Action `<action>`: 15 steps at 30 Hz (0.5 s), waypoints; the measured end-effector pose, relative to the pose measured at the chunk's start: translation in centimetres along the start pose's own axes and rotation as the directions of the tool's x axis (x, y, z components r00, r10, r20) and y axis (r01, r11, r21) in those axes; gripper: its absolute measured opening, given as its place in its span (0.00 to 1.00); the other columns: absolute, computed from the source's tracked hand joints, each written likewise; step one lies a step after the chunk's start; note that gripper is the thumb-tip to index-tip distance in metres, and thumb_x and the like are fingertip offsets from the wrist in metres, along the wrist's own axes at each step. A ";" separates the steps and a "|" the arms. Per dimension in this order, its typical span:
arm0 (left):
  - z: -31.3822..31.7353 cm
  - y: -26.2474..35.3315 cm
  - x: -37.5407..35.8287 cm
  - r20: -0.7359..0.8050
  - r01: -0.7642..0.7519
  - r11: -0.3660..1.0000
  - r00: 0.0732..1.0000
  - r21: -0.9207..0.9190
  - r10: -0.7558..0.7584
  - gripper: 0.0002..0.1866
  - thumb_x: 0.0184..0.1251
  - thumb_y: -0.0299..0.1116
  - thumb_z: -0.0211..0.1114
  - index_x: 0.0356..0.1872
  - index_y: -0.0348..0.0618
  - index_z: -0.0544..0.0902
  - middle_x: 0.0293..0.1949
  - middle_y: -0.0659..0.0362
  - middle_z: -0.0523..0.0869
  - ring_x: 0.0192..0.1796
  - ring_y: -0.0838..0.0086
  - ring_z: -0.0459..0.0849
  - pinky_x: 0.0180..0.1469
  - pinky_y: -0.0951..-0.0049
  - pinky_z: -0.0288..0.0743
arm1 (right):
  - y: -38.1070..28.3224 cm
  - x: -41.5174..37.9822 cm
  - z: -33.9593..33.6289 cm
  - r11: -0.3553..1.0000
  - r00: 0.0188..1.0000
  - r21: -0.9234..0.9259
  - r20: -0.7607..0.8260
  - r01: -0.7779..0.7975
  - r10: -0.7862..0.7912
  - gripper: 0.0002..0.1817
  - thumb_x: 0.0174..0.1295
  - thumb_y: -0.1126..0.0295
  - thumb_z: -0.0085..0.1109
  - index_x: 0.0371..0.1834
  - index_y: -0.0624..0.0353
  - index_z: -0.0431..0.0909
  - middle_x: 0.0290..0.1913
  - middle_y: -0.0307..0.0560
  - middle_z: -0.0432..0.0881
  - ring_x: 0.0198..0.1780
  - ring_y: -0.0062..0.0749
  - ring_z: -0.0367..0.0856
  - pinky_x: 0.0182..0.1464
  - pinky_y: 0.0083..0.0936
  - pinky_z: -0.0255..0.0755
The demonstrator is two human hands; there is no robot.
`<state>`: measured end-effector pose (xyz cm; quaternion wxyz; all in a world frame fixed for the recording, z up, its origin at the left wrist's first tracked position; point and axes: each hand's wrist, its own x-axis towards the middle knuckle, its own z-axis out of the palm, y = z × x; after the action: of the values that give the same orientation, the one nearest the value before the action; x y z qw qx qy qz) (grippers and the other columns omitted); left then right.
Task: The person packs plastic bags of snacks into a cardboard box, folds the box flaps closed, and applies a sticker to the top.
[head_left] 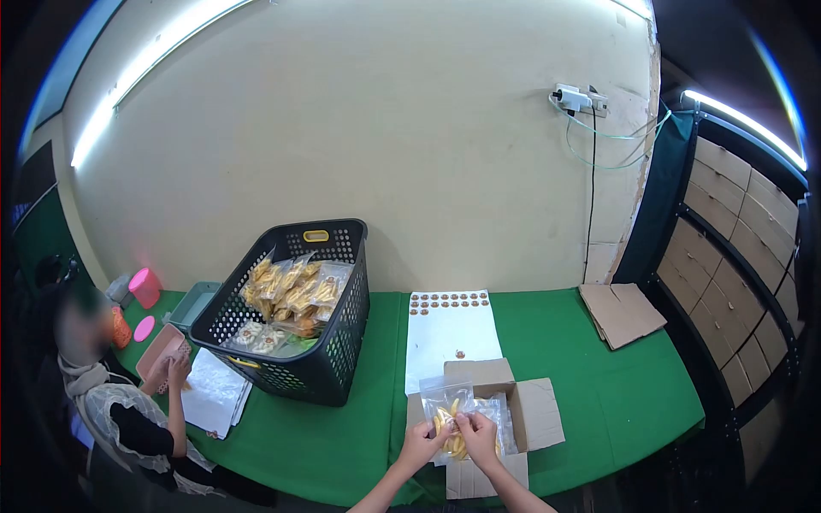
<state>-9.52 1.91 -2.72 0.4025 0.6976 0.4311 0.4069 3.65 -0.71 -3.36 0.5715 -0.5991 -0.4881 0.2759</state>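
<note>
A clear plastic bag (445,395) with yellow, stick-shaped snack pieces in its lower part is between my hands. My left hand (422,444) pinches its lower left side. On the other side, the fingers of my right hand (480,439) are closed on the bag's right part. Both hands are above an open cardboard box (540,414) with its flaps folded out. More clear bags (506,425) show inside the box, partly covered by the held bag and my right hand. Just behind the box lies a white sheet (445,338) with rows of small round brown stickers.
A black perforated basket (340,363) full of bagged snacks stands left of centre. Flat cardboard (622,315) lies at the back right of the green table (599,402). At the left, another person (128,410) works beside a pink basket (162,350) and white sheets (214,395).
</note>
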 end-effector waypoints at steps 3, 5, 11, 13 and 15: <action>0.4 -1.0 0.1 0.034 0.159 0.987 0.987 -0.015 -0.158 0.14 0.59 0.39 0.60 0.28 0.35 0.81 0.16 0.62 0.76 0.20 0.84 0.72 0.22 0.79 0.65 | 3.3 0.9 0.1 0.987 0.993 0.145 0.098 -0.076 0.062 0.11 0.60 0.66 0.54 0.28 0.66 0.76 0.22 0.34 0.74 0.25 0.13 0.69 0.27 0.13 0.64; 1.3 -3.5 0.4 0.046 0.327 0.923 0.945 -0.202 -0.325 0.15 0.60 0.39 0.59 0.31 0.34 0.81 0.21 0.63 0.78 0.23 0.85 0.73 0.25 0.82 0.67 | 3.5 1.2 -0.1 0.946 0.978 0.286 0.181 -0.155 0.106 0.10 0.60 0.67 0.54 0.31 0.66 0.74 0.26 0.36 0.75 0.29 0.13 0.71 0.30 0.13 0.66; 1.5 -3.4 1.1 0.057 0.241 0.844 0.968 -0.479 -0.243 0.14 0.62 0.35 0.58 0.38 0.32 0.78 0.31 0.61 0.81 0.32 0.84 0.77 0.33 0.84 0.70 | 2.6 0.1 0.9 0.924 0.965 0.338 0.243 -0.180 0.099 0.08 0.58 0.72 0.55 0.37 0.66 0.72 0.31 0.40 0.78 0.34 0.17 0.75 0.36 0.15 0.69; 1.5 -2.9 0.9 0.072 0.262 0.852 0.964 -0.453 -0.258 0.13 0.62 0.35 0.58 0.38 0.32 0.78 0.32 0.61 0.81 0.33 0.84 0.77 0.34 0.84 0.71 | 2.4 0.0 0.9 0.913 0.969 0.362 0.216 -0.190 0.116 0.08 0.57 0.72 0.56 0.36 0.66 0.73 0.31 0.40 0.77 0.33 0.16 0.75 0.35 0.14 0.69; 1.4 -3.1 0.8 0.094 0.284 0.859 0.958 -0.426 -0.270 0.12 0.63 0.34 0.57 0.38 0.33 0.77 0.32 0.61 0.81 0.33 0.84 0.77 0.35 0.84 0.71 | 3.2 -0.2 0.8 0.927 0.972 0.325 0.197 -0.189 0.129 0.07 0.57 0.73 0.56 0.35 0.66 0.73 0.30 0.40 0.78 0.31 0.16 0.75 0.33 0.14 0.69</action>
<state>-8.90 3.33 -5.87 0.6088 0.5269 0.4189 0.4198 3.70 -0.13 -6.59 0.5979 -0.5025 -0.4303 0.4526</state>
